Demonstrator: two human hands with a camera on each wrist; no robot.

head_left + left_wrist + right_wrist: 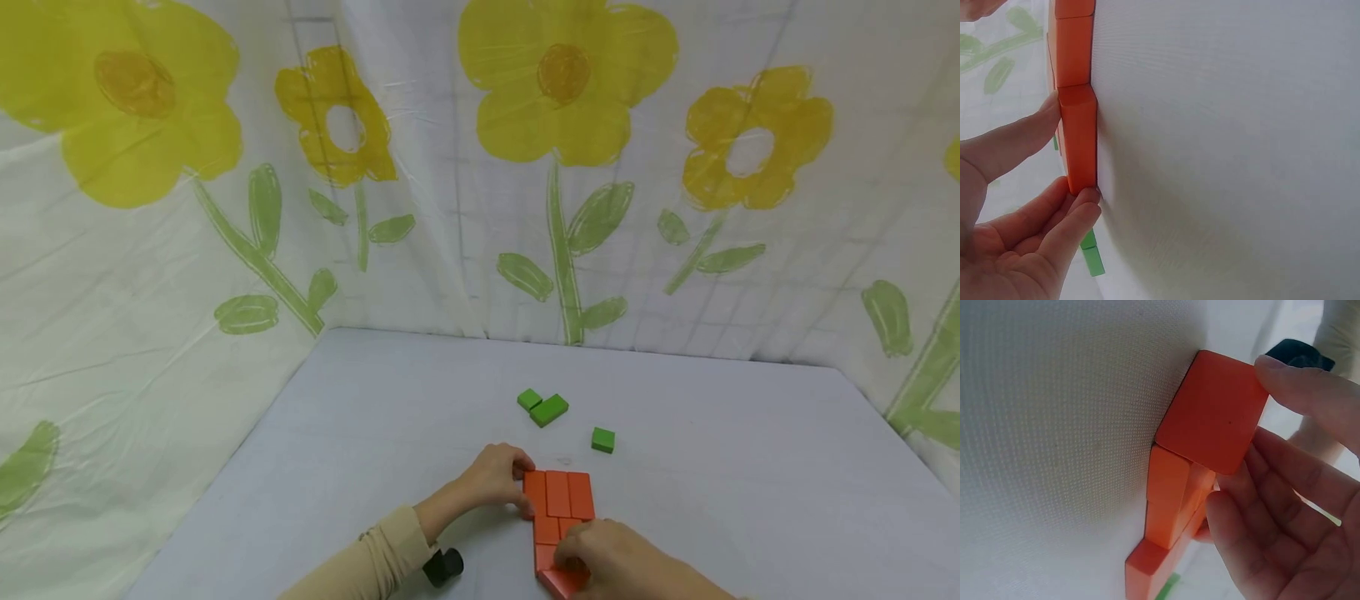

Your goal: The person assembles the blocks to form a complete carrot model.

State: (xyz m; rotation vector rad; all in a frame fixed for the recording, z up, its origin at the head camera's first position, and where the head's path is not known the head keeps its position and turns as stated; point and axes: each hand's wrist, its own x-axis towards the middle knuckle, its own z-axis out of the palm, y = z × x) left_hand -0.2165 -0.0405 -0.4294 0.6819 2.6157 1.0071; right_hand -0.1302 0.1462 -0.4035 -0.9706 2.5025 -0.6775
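Several orange blocks (558,493) lie flat and packed together on the grey table (360,433), near its front edge. My left hand (501,477) pinches the leftmost block of the far row (1079,137), thumb on its side and fingers (1075,209) at its end. My right hand (596,552) grips the nearest orange block (558,582), which sits askew at the near end of the group. In the right wrist view this block (1213,409) shows its broad face between my thumb (1297,381) and fingers (1254,487).
Three green blocks lie farther back on the table: a small one (528,399) touching a longer one (549,409), and a single cube (603,439) to the right. A flowered sheet (225,250) walls the table on three sides. A black wrist device (442,567) sits by my left sleeve.
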